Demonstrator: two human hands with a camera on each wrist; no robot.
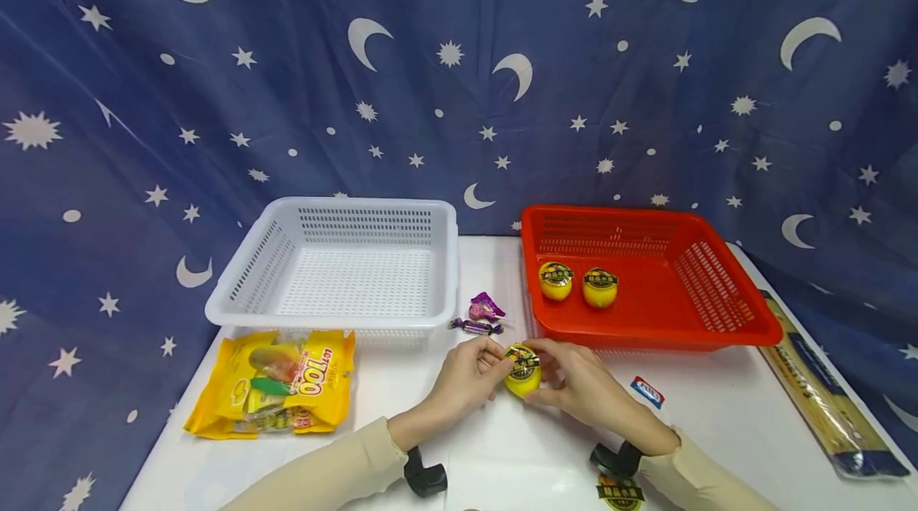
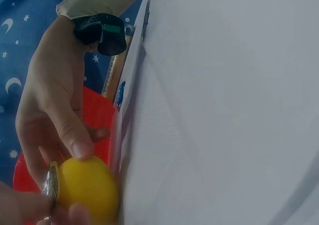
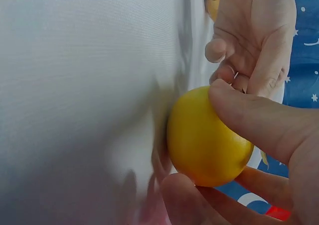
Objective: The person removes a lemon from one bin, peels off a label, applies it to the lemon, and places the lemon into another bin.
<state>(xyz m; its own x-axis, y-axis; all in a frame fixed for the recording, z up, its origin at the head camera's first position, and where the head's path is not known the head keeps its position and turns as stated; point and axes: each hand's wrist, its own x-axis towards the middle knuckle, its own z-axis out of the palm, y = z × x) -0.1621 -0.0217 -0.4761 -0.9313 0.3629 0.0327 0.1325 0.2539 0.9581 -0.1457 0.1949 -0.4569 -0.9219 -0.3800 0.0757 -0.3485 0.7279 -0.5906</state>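
Centrally, both hands share one yellow cup [image 1: 523, 380] low over the white table [image 1: 459, 447], just before the red basket [image 1: 717, 332]. Right hand [image 1: 584, 391] curls round its body; left hand [image 1: 466, 379] pinches the foil lid edge. Risk, as I judge it: smooth round shell slips, rolls away.

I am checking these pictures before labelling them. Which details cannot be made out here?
- Print on the yellow cup lid: too small in the head view, edge-on in the left wrist view.
- Where the left hand fingertips meet the lid: hidden by the fingers themselves.
- Label by the right hand wrist: cut off by the bottom edge of the head view.
- Small candies: too small to identify.
- Long packet: print unreadable.
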